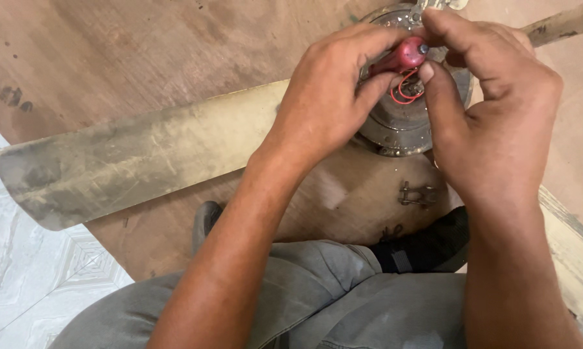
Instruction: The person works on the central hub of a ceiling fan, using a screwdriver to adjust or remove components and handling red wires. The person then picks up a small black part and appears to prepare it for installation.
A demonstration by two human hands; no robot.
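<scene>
Hands at upper right: left hand (333, 97) and right hand (491, 110) both pinch the red-handled tool (401, 58); keeping it upright over the fan motor (401, 126) seems wise.

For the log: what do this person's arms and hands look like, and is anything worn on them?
Both hands, left hand and right hand, are bare: no gloves, rings, watch or wristband visible. Both forearms are bare too, with no sleeves in view. The fingers look smudged with grime. Lower in the frame the person wears grey trousers.
</scene>
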